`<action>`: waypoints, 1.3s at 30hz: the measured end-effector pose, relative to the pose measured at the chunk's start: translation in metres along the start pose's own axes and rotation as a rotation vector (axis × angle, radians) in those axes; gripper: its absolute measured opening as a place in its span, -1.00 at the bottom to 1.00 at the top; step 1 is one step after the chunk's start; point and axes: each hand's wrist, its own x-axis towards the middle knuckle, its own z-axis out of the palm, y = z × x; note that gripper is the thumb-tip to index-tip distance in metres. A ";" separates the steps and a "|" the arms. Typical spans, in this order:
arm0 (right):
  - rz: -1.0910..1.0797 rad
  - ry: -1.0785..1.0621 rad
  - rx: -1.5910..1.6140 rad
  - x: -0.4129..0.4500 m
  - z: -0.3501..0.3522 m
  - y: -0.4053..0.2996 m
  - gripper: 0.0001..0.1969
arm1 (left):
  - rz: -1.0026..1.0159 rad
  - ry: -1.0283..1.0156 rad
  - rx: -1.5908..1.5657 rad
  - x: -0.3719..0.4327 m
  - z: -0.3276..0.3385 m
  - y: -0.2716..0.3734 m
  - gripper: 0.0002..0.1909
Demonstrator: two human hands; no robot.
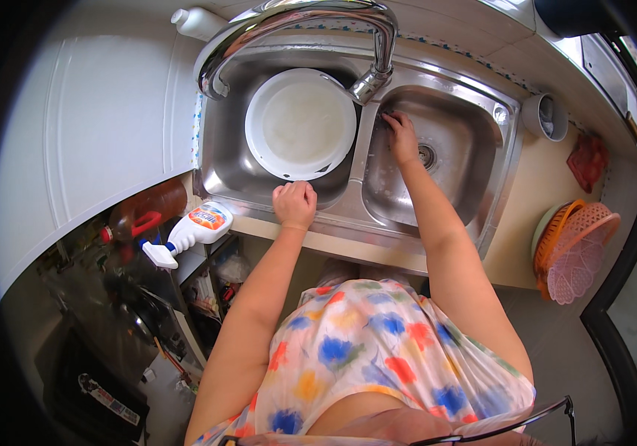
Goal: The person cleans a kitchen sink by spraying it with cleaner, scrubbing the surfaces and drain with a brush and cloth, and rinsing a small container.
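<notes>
Over the front rim of a steel double-bowl sink rests my left hand, its fingers curled in and nothing visible in them. Just beyond it, a round white basin with chipped dark spots on its rim sits in the left bowl and holds cloudy water. My right hand reaches into the right bowl, fingertips against its back left wall. Something small and dark shows at those fingertips; whether they hold it is unclear. The drain lies beside my right wrist.
A chrome faucet arches over the left bowl. A white spray bottle lies at the sink's left front corner. On the right are a white cup, a red cloth and stacked plastic baskets. A white bottle stands behind.
</notes>
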 end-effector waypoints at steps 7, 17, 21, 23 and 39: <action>-0.098 -0.564 0.197 -0.053 -0.021 -0.005 -0.64 | -0.006 -0.001 0.023 -0.001 -0.001 -0.002 -0.88; -0.066 -0.713 0.100 -0.041 -0.022 -0.009 -0.74 | -0.009 -0.003 0.028 -0.001 -0.002 -0.001 -0.88; 0.019 -0.411 0.133 0.012 -0.009 0.008 -0.71 | -0.006 -0.011 0.028 0.000 -0.002 -0.001 -0.87; 0.055 -0.062 0.077 0.025 0.001 0.005 -0.68 | -0.013 -0.021 0.035 -0.001 -0.002 -0.001 -0.87; 1.087 -0.509 0.764 -0.084 0.005 -0.059 -0.46 | -0.015 -0.028 0.034 -0.003 0.000 -0.003 -0.86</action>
